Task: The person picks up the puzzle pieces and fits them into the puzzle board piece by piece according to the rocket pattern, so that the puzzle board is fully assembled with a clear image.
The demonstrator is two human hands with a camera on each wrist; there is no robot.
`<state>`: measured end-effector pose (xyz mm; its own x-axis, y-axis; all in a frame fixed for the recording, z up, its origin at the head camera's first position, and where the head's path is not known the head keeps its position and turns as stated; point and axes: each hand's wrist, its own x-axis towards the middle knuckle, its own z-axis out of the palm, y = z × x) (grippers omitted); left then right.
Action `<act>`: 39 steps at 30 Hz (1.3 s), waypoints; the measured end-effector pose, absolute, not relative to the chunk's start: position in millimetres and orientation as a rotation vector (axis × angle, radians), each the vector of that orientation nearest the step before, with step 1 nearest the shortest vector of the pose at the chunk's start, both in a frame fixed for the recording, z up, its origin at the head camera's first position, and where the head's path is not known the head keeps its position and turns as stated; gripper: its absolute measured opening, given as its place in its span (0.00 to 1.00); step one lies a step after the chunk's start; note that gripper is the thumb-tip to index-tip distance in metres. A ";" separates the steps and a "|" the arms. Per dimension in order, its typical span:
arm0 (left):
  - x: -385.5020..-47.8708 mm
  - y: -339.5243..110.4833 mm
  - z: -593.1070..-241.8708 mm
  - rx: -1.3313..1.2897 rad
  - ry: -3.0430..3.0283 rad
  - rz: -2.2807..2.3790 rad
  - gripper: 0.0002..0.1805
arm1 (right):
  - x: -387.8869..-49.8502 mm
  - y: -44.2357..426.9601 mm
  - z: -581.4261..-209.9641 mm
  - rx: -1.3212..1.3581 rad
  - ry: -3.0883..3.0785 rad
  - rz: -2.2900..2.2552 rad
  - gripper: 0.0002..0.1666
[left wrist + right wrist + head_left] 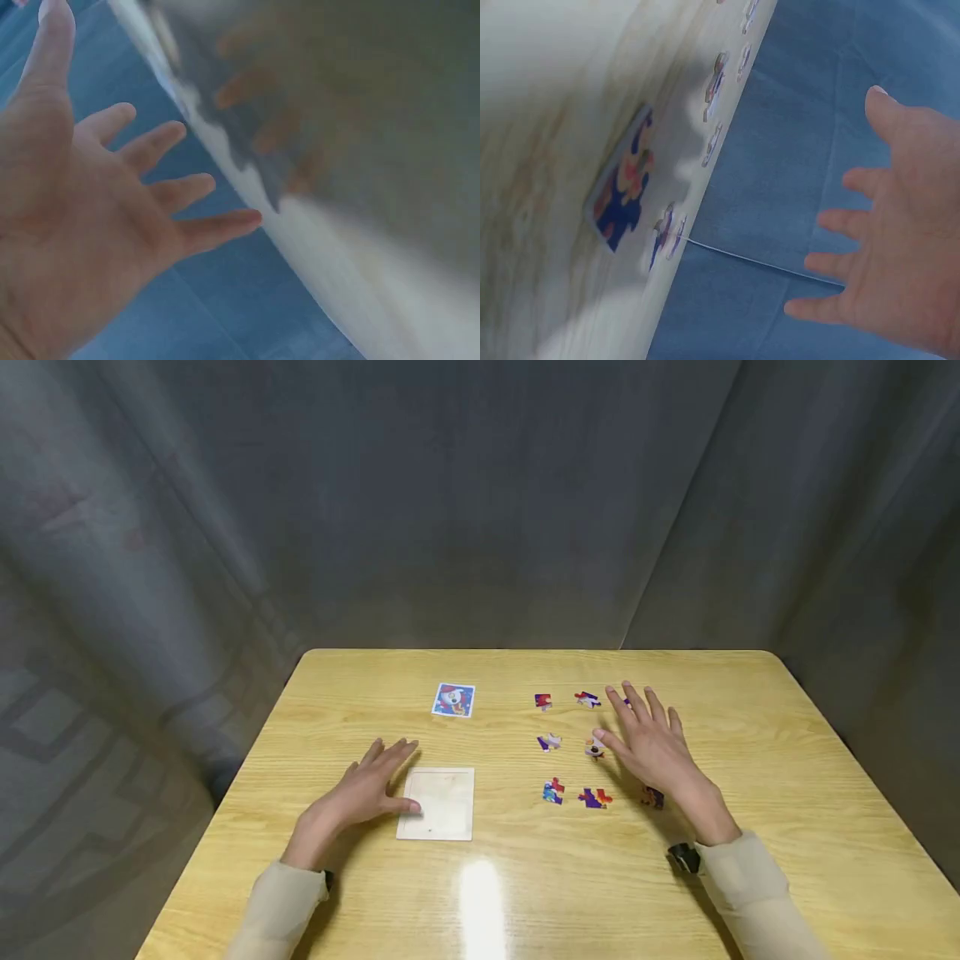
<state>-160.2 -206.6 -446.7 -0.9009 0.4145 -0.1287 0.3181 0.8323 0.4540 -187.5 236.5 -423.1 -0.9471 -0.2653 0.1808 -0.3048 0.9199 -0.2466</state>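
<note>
My left hand (360, 793), fingers spread, is over the left edge of a pale square board (442, 806); in the left wrist view the palm (90, 217) holds nothing. With fingers fanned out, my right hand (656, 747) hovers above the right side of several loose puzzle pieces, partly hiding some. Among them are a red piece (543, 701), a purple and white piece (549, 742) and a purple and orange piece (595, 798). The right wrist view shows that hand (907, 232) raised and empty, with a puzzle piece (622, 184) on the table.
A small picture card (453, 700) lies behind the board on the wooden table (495, 877). Grey curtains (465, 510) hang behind the table and at both sides. A dark band (684, 857) is on my right wrist.
</note>
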 end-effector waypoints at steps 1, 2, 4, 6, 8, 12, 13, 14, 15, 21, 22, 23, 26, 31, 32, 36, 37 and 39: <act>-157.2 -208.8 -448.2 0.584 2.779 0.634 0.54 | -188.2 236.4 -423.1 0.444 -2.936 0.405 0.44; -154.3 -210.8 -449.6 0.597 2.770 0.629 0.55 | -188.8 236.3 -423.3 0.450 -2.936 0.404 0.44; -148.7 -213.9 -451.8 0.631 2.756 0.617 0.56 | -189.7 236.3 -424.1 0.458 -2.931 0.403 0.44; -144.3 -215.9 -453.8 0.655 2.741 0.594 0.56 | -189.9 236.2 -425.0 0.458 -2.929 0.407 0.44; -141.6 -217.0 -455.3 0.677 2.735 0.575 0.56 | -189.6 236.4 -425.7 0.455 -2.929 0.417 0.44; -140.2 -216.3 -456.5 0.725 2.734 0.536 0.55 | -188.0 237.5 -426.8 0.452 -2.924 0.461 0.44; -140.2 -216.0 -456.7 0.735 2.735 0.527 0.55 | -187.5 237.6 -427.2 0.453 -2.921 0.471 0.44; -140.2 -215.7 -456.8 0.742 2.736 0.521 0.54 | -187.0 237.7 -427.7 0.454 -2.920 0.484 0.44; -140.2 -215.4 -457.1 0.750 2.738 0.518 0.54 | -186.5 237.9 -428.3 0.455 -2.920 0.494 0.44; -141.0 -212.3 -459.3 0.825 2.754 0.480 0.54 | -182.7 238.5 -431.5 0.452 -2.918 0.577 0.43; -141.3 -211.6 -459.6 0.834 2.760 0.470 0.54 | -182.4 238.4 -431.8 0.450 -2.913 0.603 0.42; -141.6 -211.0 -459.9 0.844 2.770 0.460 0.54 | -182.3 238.2 -432.3 0.445 -2.909 0.634 0.42; -143.2 -209.3 -460.0 0.851 2.792 0.439 0.54 | -184.2 236.8 -433.5 0.432 -2.887 0.765 0.40; -145.1 -206.5 -460.0 0.851 2.804 0.447 0.55 | -191.1 229.4 -435.1 0.404 -2.892 0.974 0.39; -145.0 -205.9 -460.2 0.849 2.803 0.449 0.55 | -193.2 228.2 -435.2 0.406 -2.901 0.999 0.39; -142.9 -206.7 -461.6 0.851 2.806 0.454 0.55 | -205.4 227.1 -433.8 0.429 -2.946 1.075 0.39; -142.2 -207.1 -461.6 0.851 2.804 0.459 0.55 | -209.3 227.9 -433.5 0.436 -2.957 1.093 0.39; -140.7 -208.5 -461.7 0.859 2.803 0.478 0.54 | -217.2 228.4 -432.5 0.441 -2.970 1.127 0.39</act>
